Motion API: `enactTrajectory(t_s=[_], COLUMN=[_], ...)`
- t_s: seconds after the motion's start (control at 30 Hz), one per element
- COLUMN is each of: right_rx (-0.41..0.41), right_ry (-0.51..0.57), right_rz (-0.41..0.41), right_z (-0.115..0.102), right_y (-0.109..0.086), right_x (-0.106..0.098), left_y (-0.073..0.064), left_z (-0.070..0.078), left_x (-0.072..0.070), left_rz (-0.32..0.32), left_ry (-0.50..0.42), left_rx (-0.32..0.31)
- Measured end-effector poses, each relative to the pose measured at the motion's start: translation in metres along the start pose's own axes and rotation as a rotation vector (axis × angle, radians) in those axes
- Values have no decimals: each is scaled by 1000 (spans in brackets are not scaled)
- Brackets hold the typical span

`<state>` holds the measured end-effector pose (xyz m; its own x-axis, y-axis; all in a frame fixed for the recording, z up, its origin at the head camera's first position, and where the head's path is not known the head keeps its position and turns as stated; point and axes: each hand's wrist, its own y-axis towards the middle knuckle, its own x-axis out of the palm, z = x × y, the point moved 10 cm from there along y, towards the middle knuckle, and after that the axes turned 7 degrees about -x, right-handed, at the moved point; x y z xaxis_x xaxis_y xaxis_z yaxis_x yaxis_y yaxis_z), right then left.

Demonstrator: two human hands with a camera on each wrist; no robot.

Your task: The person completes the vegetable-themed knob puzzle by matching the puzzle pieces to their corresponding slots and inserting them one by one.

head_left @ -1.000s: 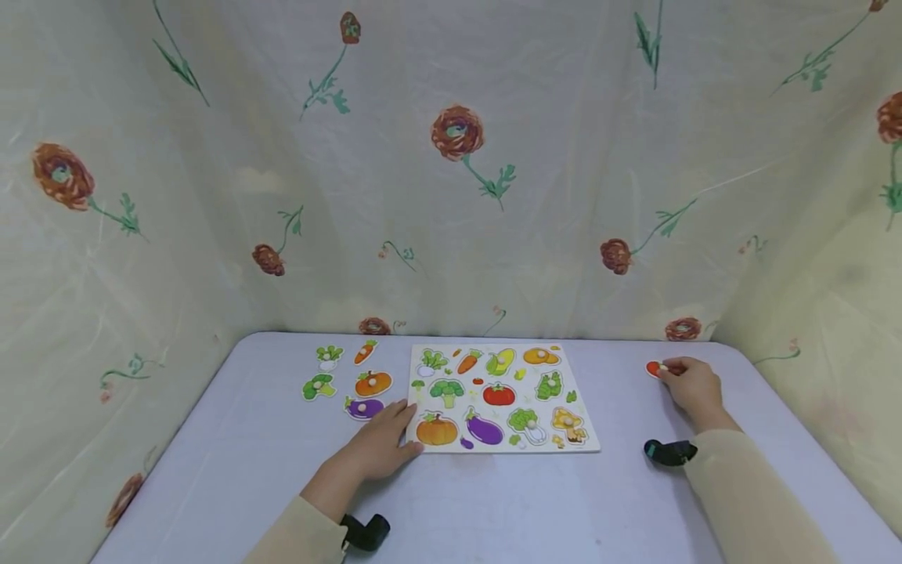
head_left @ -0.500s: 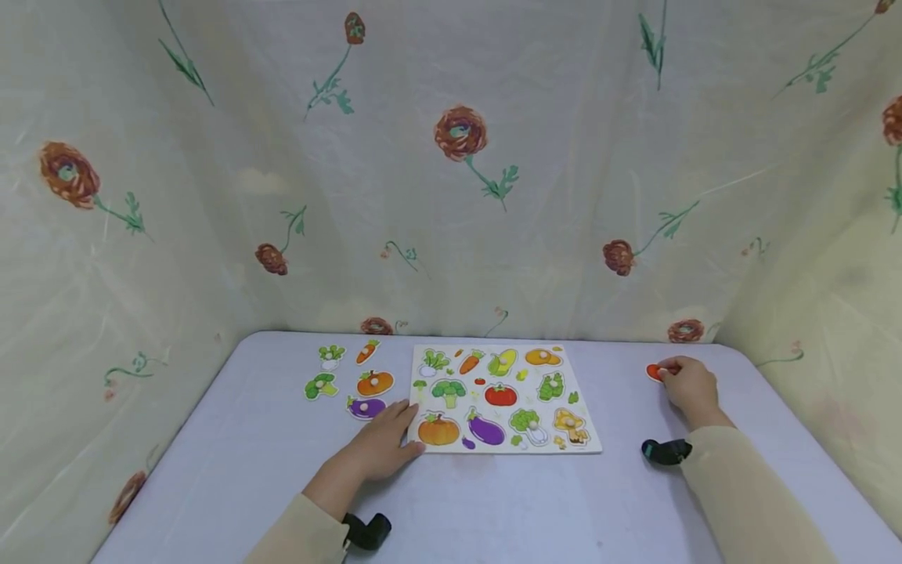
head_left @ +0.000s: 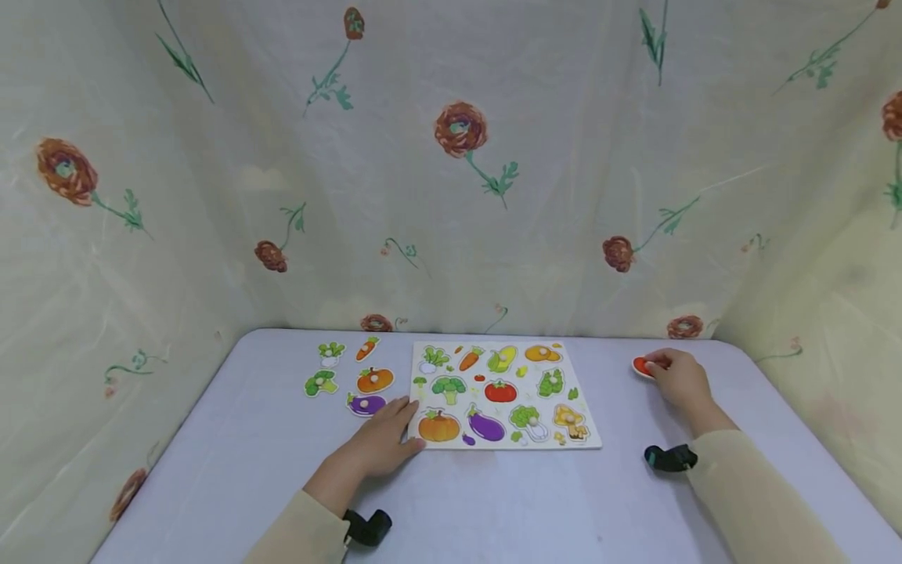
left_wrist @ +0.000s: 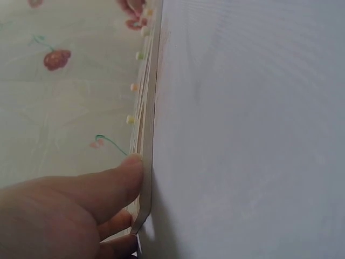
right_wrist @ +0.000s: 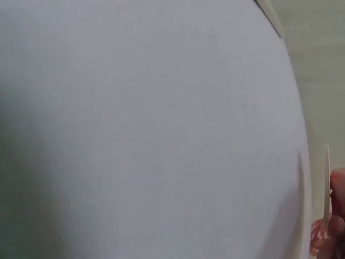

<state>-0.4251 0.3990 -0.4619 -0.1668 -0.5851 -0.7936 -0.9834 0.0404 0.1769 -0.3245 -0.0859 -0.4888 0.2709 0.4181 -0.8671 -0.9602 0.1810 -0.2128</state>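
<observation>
A white vegetable puzzle board (head_left: 590, 439) lies flat on the table, some of its pictures carrying small knobs. My left hand (head_left: 384, 439) rests at its near left corner, thumb along the front edge and fingers by the left side. In the left wrist view the thumb touches the board's rim (left_wrist: 148, 118). Off to the right, my right hand (head_left: 683, 384) pinches a red tomato puzzle piece (head_left: 641, 366), whose knob is hidden by the fingers. Seen edge-on in the right wrist view, that piece (right_wrist: 326, 189) is held up off the table.
Left of the board lie loose puzzle pieces: a radish (head_left: 329, 355), a carrot (head_left: 366, 348), a broccoli (head_left: 320, 383), a pumpkin (head_left: 374, 380) and an eggplant (head_left: 366, 404). A flowered curtain (head_left: 550, 172) surrounds the table's back and sides.
My right hand has taken the tomato piece off the table and shifted it slightly left. The left hand stays at the board's corner.
</observation>
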Motion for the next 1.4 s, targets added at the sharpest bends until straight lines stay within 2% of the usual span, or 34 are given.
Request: enactTrajectory(t_s=[0.17, 0.47, 0.7, 0.93, 1.2, 1.4], right_rx=[-38, -24, -60, -63, -113, -105], right_ry=[3, -6, 1, 15, 32, 52], right_rz=[-13, -61, -67, -87, -79, -101], right_z=[-15, -33, -55, -70, -96, -113], right_y=[-4, -18, -30, -41, -50, -56], right_x=[-3, -5, -9, -6, -2, 7], left_y=[2, -2, -1, 0, -1, -3], left_z=[-1, 4, 2, 1, 2, 4], left_x=[0, -3, -3, -1, -1, -3], left_rz=[2, 11, 9, 12, 12, 12], left_ry=[5, -13, -16, -3, -4, -3], left_rx=[-6, 20, 13, 9, 13, 19])
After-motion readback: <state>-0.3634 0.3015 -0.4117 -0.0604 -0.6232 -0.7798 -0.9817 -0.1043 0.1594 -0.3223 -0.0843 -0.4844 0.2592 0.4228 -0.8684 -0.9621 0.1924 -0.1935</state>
